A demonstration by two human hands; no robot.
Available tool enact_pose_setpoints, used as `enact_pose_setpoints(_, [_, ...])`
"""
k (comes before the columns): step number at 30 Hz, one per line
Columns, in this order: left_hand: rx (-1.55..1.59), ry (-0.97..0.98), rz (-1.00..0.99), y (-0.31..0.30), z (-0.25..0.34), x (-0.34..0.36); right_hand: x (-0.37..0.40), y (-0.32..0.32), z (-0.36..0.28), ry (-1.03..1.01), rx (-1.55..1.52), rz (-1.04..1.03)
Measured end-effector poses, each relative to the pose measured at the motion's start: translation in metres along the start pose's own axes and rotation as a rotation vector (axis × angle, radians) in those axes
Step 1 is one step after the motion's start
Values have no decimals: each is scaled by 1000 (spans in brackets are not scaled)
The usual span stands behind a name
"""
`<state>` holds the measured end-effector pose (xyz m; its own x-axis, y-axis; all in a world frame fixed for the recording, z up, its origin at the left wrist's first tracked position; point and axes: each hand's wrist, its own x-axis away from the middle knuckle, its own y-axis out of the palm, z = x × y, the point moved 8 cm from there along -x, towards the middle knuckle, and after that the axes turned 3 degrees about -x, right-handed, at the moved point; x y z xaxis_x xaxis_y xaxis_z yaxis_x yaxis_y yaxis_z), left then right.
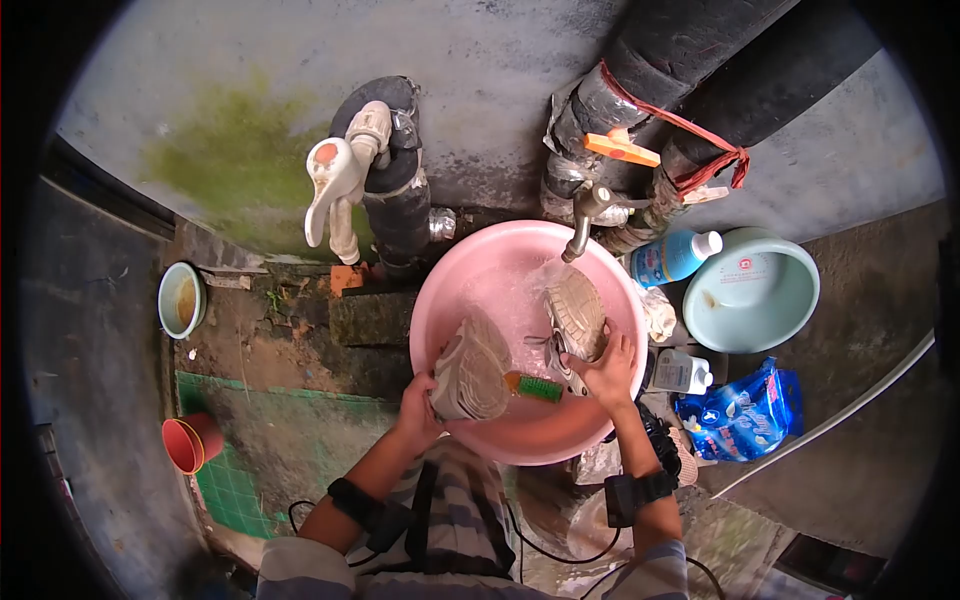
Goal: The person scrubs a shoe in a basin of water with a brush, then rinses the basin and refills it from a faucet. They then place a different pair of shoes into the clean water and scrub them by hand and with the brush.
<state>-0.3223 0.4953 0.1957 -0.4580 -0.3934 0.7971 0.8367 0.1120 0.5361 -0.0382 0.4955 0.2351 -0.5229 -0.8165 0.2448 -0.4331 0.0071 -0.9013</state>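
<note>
A pink basin [480, 250] holds water, with two shoes in it. My left hand [419, 402] grips the left shoe [474, 372] at its edge, near the basin's left rim. My right hand [604, 370] is closed on the heel end of the right shoe [575, 305], whose sole faces up beneath the metal tap [586, 215]. Between the shoes lies a brush [538, 387] with green bristles. Water at the right shoe's far end looks whitish. The undersides of both shoes are hidden.
Right of the basin are a blue bottle [672, 258], a pale green basin [751, 292], a white bottle [680, 372] and a blue bag [742, 412]. A white tap [337, 180] stands behind left. Red cups [192, 443] and a small bowl [182, 300] are far left.
</note>
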Motion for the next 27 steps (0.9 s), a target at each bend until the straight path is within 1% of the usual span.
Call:
enact_pose_setpoints(2, [26, 0, -34, 1, 1, -1, 2, -13, 0, 34, -141, 76])
enact_pose_setpoints(3, [29, 1, -35, 2, 1, -1, 1, -14, 0, 32, -139, 76])
enact_pose_setpoints(5, [31, 2, -11, 0, 2, 0, 4, -18, 15, 118, -294, 129])
enact_pose_setpoints(6, [35, 0, -11, -2, 1, 0, 3, -20, 18, 84, -401, 137])
enact_pose_setpoints(7, [40, 5, -37, -2, 0, -2, 7, -20, 22, 84, -397, 136])
enact_pose_setpoints(9, [50, 9, -68, -3, -2, -6, 17, -26, 34, 194, -446, 159])
enact_pose_setpoints(11, [54, -2, -123, -4, -4, -10, 23, -22, 44, 198, -498, 187])
enact_pose_setpoints(13, [57, 2, -120, 0, -2, -6, 30, -19, 53, 219, -670, 240])
enact_pose_setpoints(18, [51, 8, -136, 3, 0, -5, 33, -9, 69, 259, -658, 254])
enact_pose_setpoints(20, [54, 11, -159, 2, -2, -7, 32, -11, 65, 213, -553, 268])
enact_pose_setpoints(23, [43, 20, -146, 3, -1, -6, 29, -13, 50, 237, -532, 247])
enact_pose_setpoints(25, [46, 22, -161, 1, -2, -9, 23, -9, 43, 246, -570, 234])
enact_pose_setpoints(27, [49, 25, -175, 0, -3, -9, 11, 2, 40, 184, -572, 256])
